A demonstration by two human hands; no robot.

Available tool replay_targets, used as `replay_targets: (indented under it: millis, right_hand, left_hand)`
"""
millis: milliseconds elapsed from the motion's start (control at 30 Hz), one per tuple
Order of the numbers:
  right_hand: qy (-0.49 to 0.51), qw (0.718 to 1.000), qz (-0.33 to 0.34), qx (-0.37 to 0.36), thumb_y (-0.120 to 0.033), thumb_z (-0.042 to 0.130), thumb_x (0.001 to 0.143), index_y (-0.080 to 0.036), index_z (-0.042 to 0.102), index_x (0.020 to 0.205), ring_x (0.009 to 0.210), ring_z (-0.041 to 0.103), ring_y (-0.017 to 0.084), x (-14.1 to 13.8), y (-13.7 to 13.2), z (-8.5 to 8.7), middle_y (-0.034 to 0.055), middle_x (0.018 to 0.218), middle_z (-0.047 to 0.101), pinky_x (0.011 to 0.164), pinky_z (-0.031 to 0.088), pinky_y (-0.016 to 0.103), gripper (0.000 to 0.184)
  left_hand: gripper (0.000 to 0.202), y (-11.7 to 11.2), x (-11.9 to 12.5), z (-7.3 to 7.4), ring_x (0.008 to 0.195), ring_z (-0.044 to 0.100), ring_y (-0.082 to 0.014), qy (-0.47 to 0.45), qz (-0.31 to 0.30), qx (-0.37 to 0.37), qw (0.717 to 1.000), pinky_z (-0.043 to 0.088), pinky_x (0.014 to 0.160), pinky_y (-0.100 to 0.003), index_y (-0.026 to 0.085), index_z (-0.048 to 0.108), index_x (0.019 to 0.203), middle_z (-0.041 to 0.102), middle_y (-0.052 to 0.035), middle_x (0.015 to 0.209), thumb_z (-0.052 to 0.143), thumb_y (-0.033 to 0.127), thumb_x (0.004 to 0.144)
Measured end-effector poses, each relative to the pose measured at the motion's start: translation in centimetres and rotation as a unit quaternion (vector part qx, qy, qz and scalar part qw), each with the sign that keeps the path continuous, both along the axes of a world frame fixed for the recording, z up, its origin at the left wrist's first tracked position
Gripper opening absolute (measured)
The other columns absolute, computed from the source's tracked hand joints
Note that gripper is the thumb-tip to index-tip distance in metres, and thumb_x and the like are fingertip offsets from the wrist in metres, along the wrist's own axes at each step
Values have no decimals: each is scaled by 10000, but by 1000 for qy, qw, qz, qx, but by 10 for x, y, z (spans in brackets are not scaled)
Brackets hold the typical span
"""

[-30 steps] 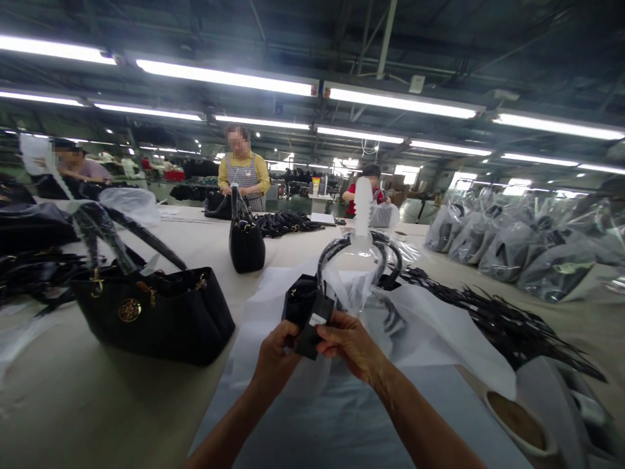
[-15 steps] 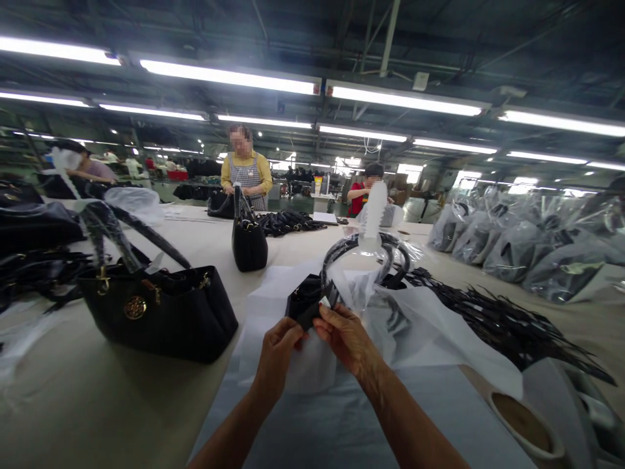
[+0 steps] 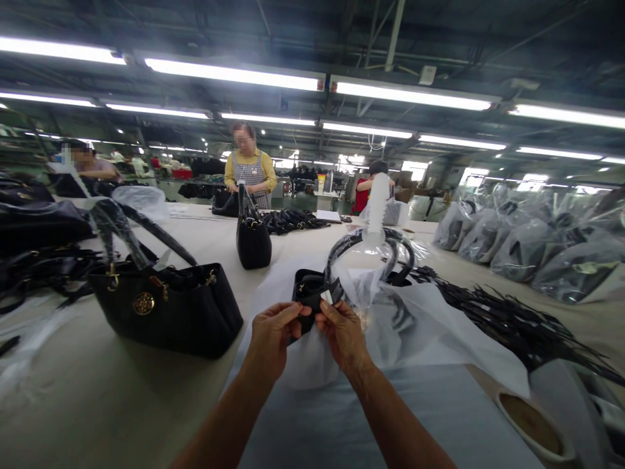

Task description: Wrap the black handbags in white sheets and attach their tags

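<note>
— The black tab (image 3: pixel 312 301) is pinched from both sides. The left hand (image 3: pixel 271 333) is closed on its left edge and the right hand (image 3: pixel 342 332) on its right, just under a small white label (image 3: pixel 326 297).

— And where is that tab being held?

— It is held up in front of the chest, at the near end of a black handbag (image 3: pixel 308 284). That handbag is half wrapped in white tissue paper (image 3: pixel 434 326), and its looped handles (image 3: pixel 374 251) are sleeved in clear plastic.

— What is seen further out?

— To the left, a larger black handbag with a gold medallion (image 3: pixel 166 306) is set on the table (image 3: pixel 73 404). Behind it, a smaller handbag (image 3: pixel 254 238) is stood upright. To the right, a heap of black straps (image 3: pixel 512 326) is spread out, and bagged handbags (image 3: pixel 527 244) are lined up beyond it. At the far edge, another bag is being handled by a co-worker in a checked apron (image 3: pixel 250 170).
</note>
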State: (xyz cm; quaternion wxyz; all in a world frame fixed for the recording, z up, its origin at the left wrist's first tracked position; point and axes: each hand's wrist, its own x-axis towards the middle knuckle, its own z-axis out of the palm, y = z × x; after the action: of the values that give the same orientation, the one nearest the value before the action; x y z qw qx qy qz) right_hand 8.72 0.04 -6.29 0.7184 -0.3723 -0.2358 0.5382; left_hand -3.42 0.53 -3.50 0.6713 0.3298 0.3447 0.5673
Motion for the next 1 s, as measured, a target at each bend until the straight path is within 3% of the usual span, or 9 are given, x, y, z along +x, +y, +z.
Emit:
replay_targets:
  millis: [167,233,300,367,400,567,700,833,1000]
  right_hand:
    - [-24,999,-23,11,-356,872,448,-186,594,607,446,520,68,-4,3,-2,-51,522,584,436,440,192,362]
    - [-46,999,-20,19,-368,864,458,-185,593,607,440,506,68,-4,3,-4,-50,521,585,433,418,197,359]
    - [-76,997,-8,33,-400,848,488,-187,585,608,428,492,71,-3,1,-6,-52,503,576,430,398,204,359]
    - [-119,992,14,42,-467,811,548,-200,581,634,416,491,85,-1,-2,-7,-51,485,568,431,394,221,363]
    - [-145,988,29,41,-509,783,582,-208,580,656,411,497,97,1,-4,-8,-49,478,568,434,401,233,370]
    - [-250,964,94,14,-663,667,648,-217,574,717,452,580,165,11,-16,-6,-15,483,595,475,451,283,461]
    - [-262,964,43,0,-690,670,612,-196,566,655,433,557,137,21,-20,-2,11,547,627,434,417,257,507]
    - [-218,976,-25,12,-614,728,589,-186,578,694,452,564,122,28,-21,-1,2,653,644,445,431,251,466]
    - [-198,980,-29,24,-507,757,584,-198,609,780,492,582,127,29,-20,-5,-5,709,657,466,436,250,395]
  left_hand:
    - [119,5,4,6,428,414,-60,135,62,100,984,324,440,-216,142,682,624,672,-28,654,710,252,589]
    - [68,5,5,5,556,528,-115,261,103,217,935,411,540,-252,170,687,628,668,-28,706,662,230,649]
    - [88,7,5,1,783,593,-178,375,150,328,854,459,717,-316,199,684,610,679,-36,836,635,195,683]
    - [112,9,4,-6,919,583,-209,439,172,387,792,439,833,-371,222,689,615,683,-34,931,631,183,703]
    - [109,10,4,-9,919,585,-210,452,164,398,781,436,843,-378,232,698,640,687,-31,933,630,189,714]
    - [154,11,0,-19,698,598,-148,401,38,393,827,461,691,-267,223,703,747,686,-12,744,554,187,734]
    - [118,6,-4,-17,566,553,-121,368,2,316,875,419,561,-210,200,657,651,639,16,613,542,185,672]
    - [83,1,-16,-14,535,533,-126,396,0,279,875,398,533,-209,195,642,588,615,25,558,577,231,626]
    - [120,-12,-50,-20,517,502,-126,434,16,237,869,384,511,-201,198,656,556,587,22,524,623,307,593]
